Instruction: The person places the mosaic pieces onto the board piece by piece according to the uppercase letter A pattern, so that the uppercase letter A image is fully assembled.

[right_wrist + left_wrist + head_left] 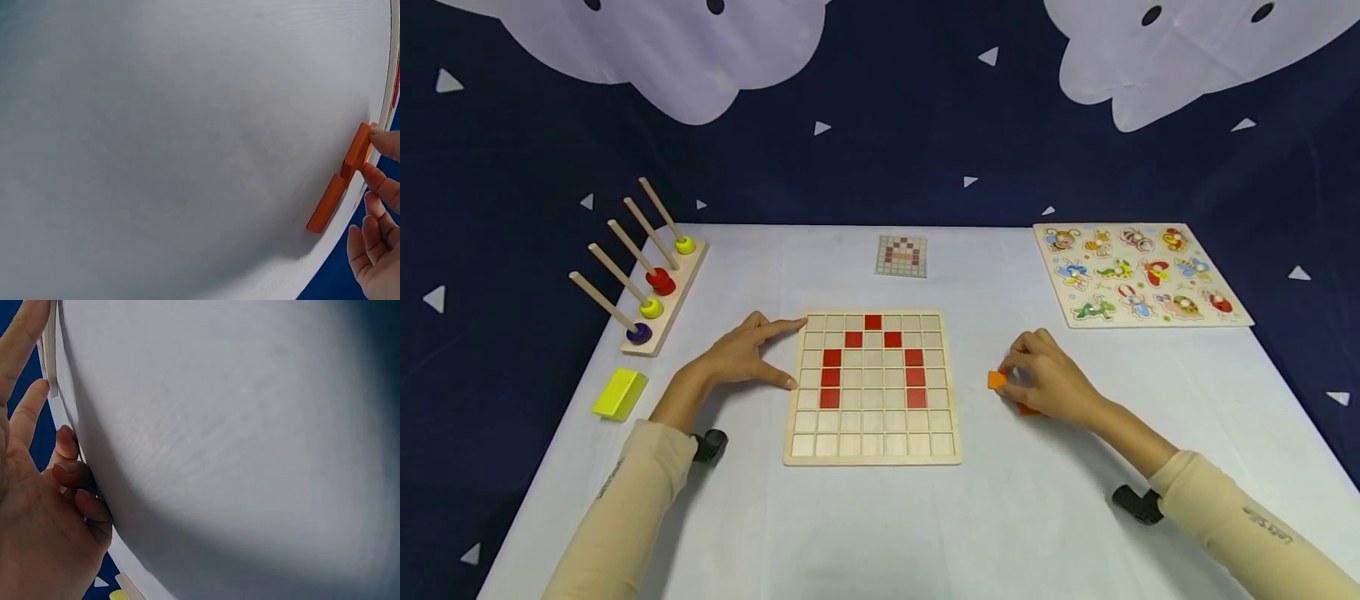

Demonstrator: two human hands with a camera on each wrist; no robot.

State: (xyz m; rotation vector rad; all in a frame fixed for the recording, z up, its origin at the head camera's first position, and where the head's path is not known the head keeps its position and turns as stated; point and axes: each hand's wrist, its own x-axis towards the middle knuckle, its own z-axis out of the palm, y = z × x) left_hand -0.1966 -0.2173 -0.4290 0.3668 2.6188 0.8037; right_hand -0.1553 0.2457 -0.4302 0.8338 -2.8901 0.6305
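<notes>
A wooden grid board point(872, 460) lies flat on the white table, with several red square tiles point(831, 377) set in its cells in an arch shape. My left hand point(737, 354) touches its left side: the index fingertip is at the top left corner, the thumb lower on the edge, the other fingers bent. To the right of the board, my right hand point(1048, 379) pinches an orange tile point(996, 380) between thumb and fingers. More orange shows under that hand; in the right wrist view another orange tile point(326, 205) lies on the table beside the pinched one.
A small pattern card point(901, 256) lies behind the board. At the left stand a peg stand point(662, 321) with coloured rings and a yellow block point(620, 394). An insect puzzle board point(1138, 275) lies back right. A dark patterned cloth point(895, 150) hangs behind the table.
</notes>
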